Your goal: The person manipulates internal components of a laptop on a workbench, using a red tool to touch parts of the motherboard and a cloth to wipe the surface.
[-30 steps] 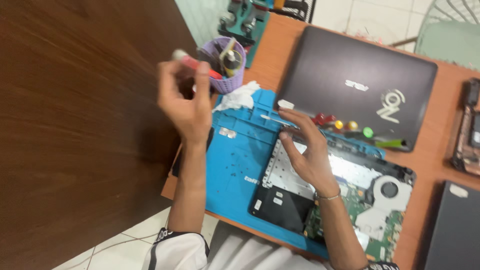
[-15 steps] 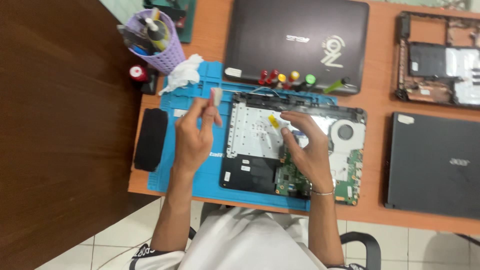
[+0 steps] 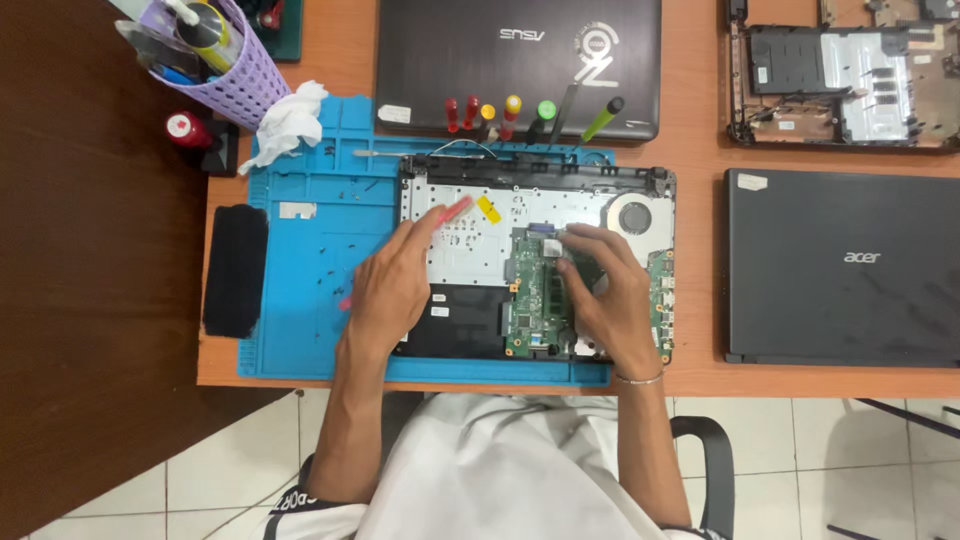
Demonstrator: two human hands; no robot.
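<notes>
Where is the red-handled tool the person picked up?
In the head view, the red-handled tool is in the left hand, lying over the opened laptop on the blue mat, beside a yellow tape tab.

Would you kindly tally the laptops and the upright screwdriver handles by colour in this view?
Closed laptops: 2
Opened laptop bodies: 2
Red handles: 2
Yellow handles: 2
Green handles: 1
Black-tipped handles: 1
Total: 10

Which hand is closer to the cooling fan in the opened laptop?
Right. The right hand lies on the green board just below-left of the cooling fan; the left hand, holding a pink tool, is further left.
</notes>
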